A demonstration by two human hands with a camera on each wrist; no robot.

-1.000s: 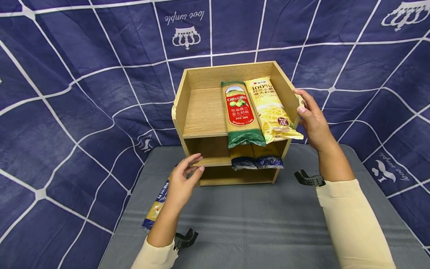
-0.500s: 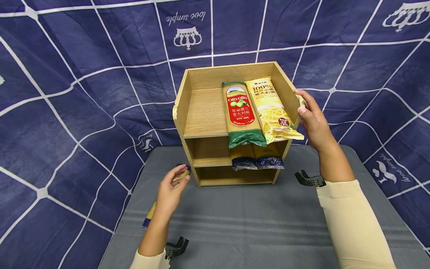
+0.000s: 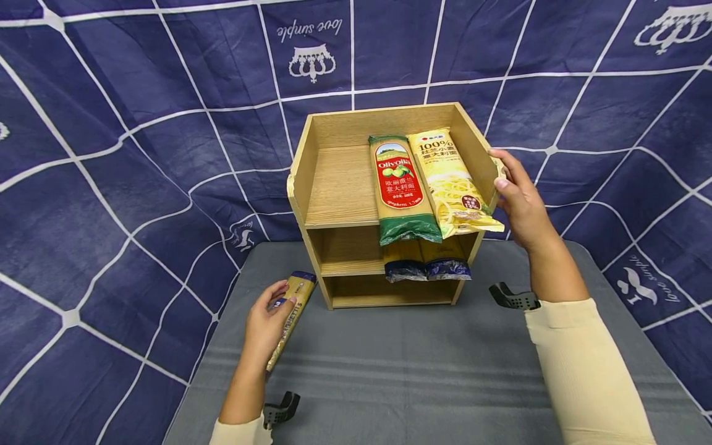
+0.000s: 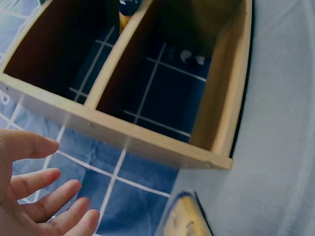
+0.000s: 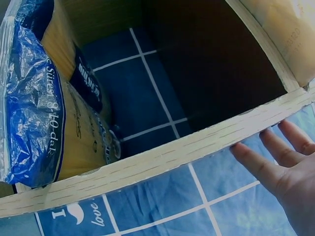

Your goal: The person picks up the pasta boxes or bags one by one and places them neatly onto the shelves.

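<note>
In the head view my left hand [image 3: 266, 321] hovers over a spaghetti pack [image 3: 303, 287] lying on the table, left of a wooden shelf unit [image 3: 339, 219]. The left wrist view shows that hand's fingers [image 4: 64, 199] spread and holding nothing, with the blurred end of the pack [image 4: 186, 219] nearby. My right hand [image 3: 523, 204] holds the unit's right side panel, thumb at the front edge. In the right wrist view its fingers [image 5: 266, 169] meet the panel's outer edge.
On the top shelf lie a green-and-red Olivoila spaghetti pack [image 3: 399, 179] and a yellow pasta pack [image 3: 445, 179], both jutting over the front. Two blue-ended pasta packs [image 3: 406, 270] occupy the middle shelf. Blue checked cloth [image 3: 183, 123] surrounds the grey table [image 3: 417, 364].
My left hand has moved down and left from the shelf's left front to the spaghetti pack, uncovering the pack's far end. The right hand has stayed on the side panel.
</note>
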